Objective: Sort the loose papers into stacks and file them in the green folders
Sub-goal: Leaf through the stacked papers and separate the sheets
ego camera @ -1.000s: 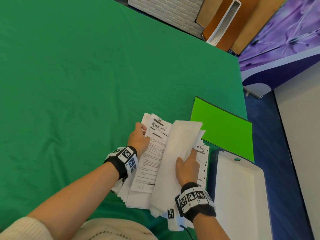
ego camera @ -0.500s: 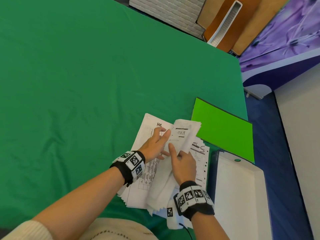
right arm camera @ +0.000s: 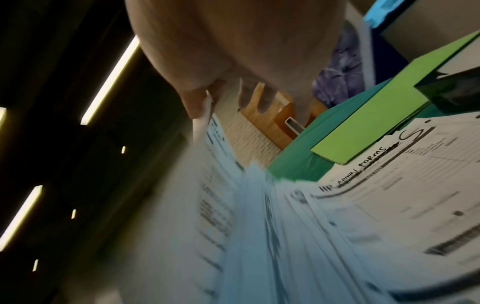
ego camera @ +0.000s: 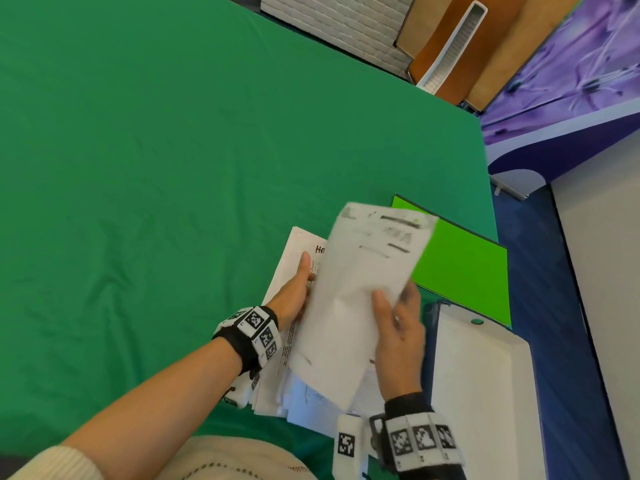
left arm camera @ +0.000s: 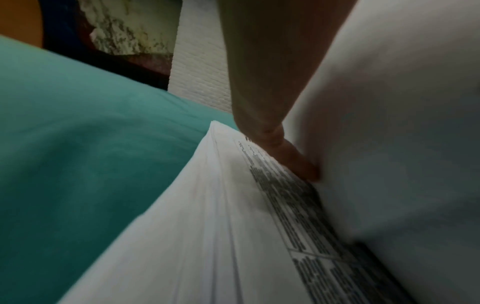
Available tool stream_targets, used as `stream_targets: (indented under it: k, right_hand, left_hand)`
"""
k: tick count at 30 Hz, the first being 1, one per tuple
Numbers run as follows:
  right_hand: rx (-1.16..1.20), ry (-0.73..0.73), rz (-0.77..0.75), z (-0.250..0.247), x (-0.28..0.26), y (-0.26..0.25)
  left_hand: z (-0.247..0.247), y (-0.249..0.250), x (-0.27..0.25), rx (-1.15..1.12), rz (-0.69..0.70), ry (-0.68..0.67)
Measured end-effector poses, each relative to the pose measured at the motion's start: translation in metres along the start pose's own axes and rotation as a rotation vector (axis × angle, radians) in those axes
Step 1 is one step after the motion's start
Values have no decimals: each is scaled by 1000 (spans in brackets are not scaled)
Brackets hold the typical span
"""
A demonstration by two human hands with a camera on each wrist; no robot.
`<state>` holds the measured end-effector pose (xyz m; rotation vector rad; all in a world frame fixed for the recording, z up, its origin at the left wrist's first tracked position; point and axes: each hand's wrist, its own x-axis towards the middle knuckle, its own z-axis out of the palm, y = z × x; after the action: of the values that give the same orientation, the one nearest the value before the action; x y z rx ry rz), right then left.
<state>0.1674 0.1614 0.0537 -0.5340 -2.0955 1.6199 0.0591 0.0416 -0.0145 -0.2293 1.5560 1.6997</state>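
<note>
Head view is showing the right hand point(ego camera: 398, 327) lifting a bundle of sheets point(ego camera: 360, 292) off the pile of loose papers point(ego camera: 298, 258), thumb on top and fingers curling behind the bundle's right edge, so it is pinching the paper firmly. The left hand point(ego camera: 294, 292) is lying with straight fingers along the pile's top sheet, thumb pointing up the page and pressing it flat, gripping nothing. The pile is resting on the green-covered bench point(ego camera: 173, 168), at the near edge, just left of the green folder point(ego camera: 464, 271); a white tray point(ego camera: 485, 393) is sitting on the near side of that folder, touching or overlapping its near edge. The lifted bundle is sagging and blurring at its far end, so the paper is likely handling as light, floppy and slippery sheet against sheet; pinching at a long edge near the middle, as the right hand is doing, is probably keeping it from fanning out, while a corner hold would be letting sheets slide. The pile's near edges are splaying unevenly, so squaring them would be helping before filing. Left of the pile the bench cloth is offering wide room for laying out stacks, whereas to the folder's right the bench edge is falling away close by.
</note>
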Motion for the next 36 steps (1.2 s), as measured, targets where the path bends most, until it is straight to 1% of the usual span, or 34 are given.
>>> stream_targets:
  k: [2, 3, 5, 7, 9, 11, 12, 13, 15, 17, 19, 20, 23, 24, 26, 29, 33, 36]
  right_hand:
    - [63, 214, 31, -20, 7, -12]
    - [39, 338, 46, -31, 11, -19]
    - [-140, 516, 27, -55, 20, -25]
    - [-359, 611, -40, -76, 25, -30]
    - [-569, 638, -141, -87, 28, -32]
    - [-764, 568, -232, -86, 29, -29]
    - [-846, 499, -247, -81, 29, -27]
    - [-934, 411, -226, -72, 28, -22]
    - [-1134, 200, -100, -49, 25, -9]
    - [-1261, -18, 71, -27, 21, 10]
    - [-1277, -203, 205, -7, 17, 28]
    - [-1262, -272, 242, 1, 14, 36]
    - [-1154, -423, 335, 16, 6, 58]
    - [-1114, -454, 343, 19, 5, 63]
    - [-1076, -467, 325, 23, 4, 70]
    - [-1135, -437, 320, 27, 7, 79]
    - [-1161, -390, 362, 32, 11, 81]
    - [-1152, -380, 383, 35, 13, 81]
  left_hand:
    - [-7, -5, 5, -5, 1, -15]
    - [-10, -6, 6, 18, 3, -18]
    - [-14, -8, 9, 139, -10, -4]
    - [-15, -12, 11, 242, -11, 59]
    - [-17, -17, 17, 301, 17, 140]
    - [-20, -21, 22, 342, 20, 201]
    - [-21, -22, 23, 348, 16, 202]
    - [-22, -24, 25, 345, 8, 198]
    - [-23, -25, 26, 336, 10, 199]
    - [-23, -24, 25, 309, 15, 203]
    - [-23, -24, 24, 278, 13, 197]
    - [-24, -25, 23, 269, 11, 194]
    - [-26, -28, 20, 265, 31, 172]
    - [-26, -29, 19, 273, 34, 163]
    - [-24, -31, 19, 327, 35, 157]
    - [-18, -32, 21, 390, 20, 165]
    - [-15, -33, 23, 341, -7, 152]
    - [-17, -35, 25, 330, 3, 154]
